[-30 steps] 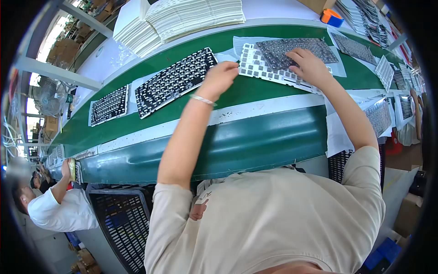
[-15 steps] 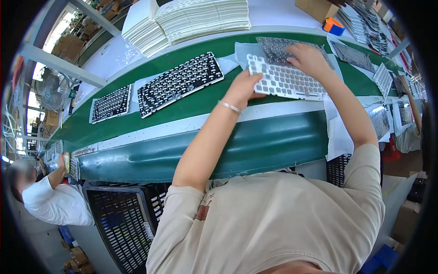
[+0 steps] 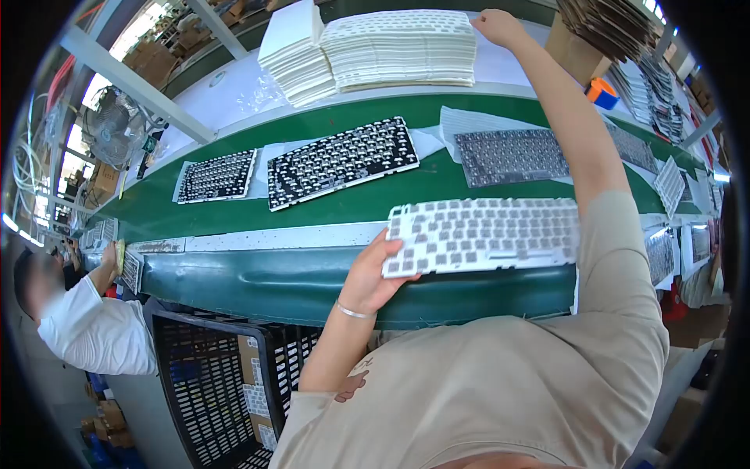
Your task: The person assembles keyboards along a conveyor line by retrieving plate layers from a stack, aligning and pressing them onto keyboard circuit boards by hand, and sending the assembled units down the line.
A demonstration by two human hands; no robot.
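Note:
My left hand [image 3: 373, 273] grips the left end of a white keyboard plate [image 3: 480, 234] with rows of grey key squares, held above the front edge of the bench. My right hand [image 3: 500, 27] is stretched to the far side, its fingers pinched at the right corner of the top sheet in a stack of white sheets with key cutouts [image 3: 398, 51]. Behind the held plate, a dark grey keyboard panel [image 3: 512, 156] lies on white wrapping. Two black keyboard plates [image 3: 344, 162] [image 3: 217, 177] rest farther left on the green bench.
The green bench [image 3: 312, 215] curves across the view. A black crate [image 3: 211, 391] stands below it on the left. Another person in a white shirt [image 3: 105, 332] works at far left. An orange and blue tape roll [image 3: 601, 93] sits at back right, near stacked cardboard [image 3: 605, 27].
My left hand has drawn the white keyboard plate toward me, off the dark panel. My right hand has left the panel and reached far forward to the stack of sheets. The view has shifted.

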